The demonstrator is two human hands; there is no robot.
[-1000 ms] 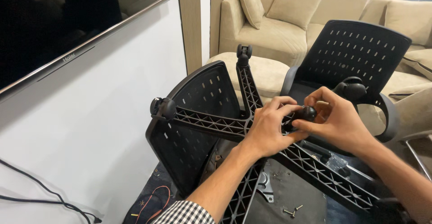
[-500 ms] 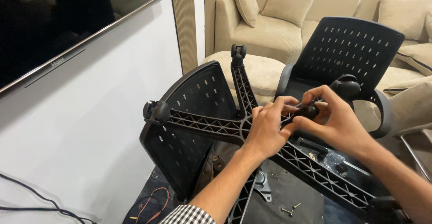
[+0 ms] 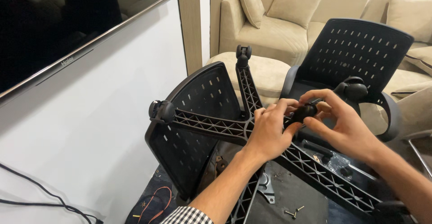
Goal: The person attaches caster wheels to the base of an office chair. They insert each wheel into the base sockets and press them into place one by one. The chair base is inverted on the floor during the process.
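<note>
Behind us we see a beige sofa [image 3: 288, 30] with cushions [image 3: 297, 1] — a dark television [image 3: 54, 26] hangs on the white wall [image 3: 90, 129], loose screws [image 3: 292, 212] on the floor.

probably a home living room: beige sofa [image 3: 288, 30] with cushions [image 3: 297, 3], wall-mounted television [image 3: 54, 21]

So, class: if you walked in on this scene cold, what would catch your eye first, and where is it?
First, the black star-shaped chair base held up in the middle, ribbed arms spreading outward, a caster on its left tip and another on top. At its hub the left hand and right hand close round a small black caster. Behind stand a black perforated chair back and a beige sofa.
</note>
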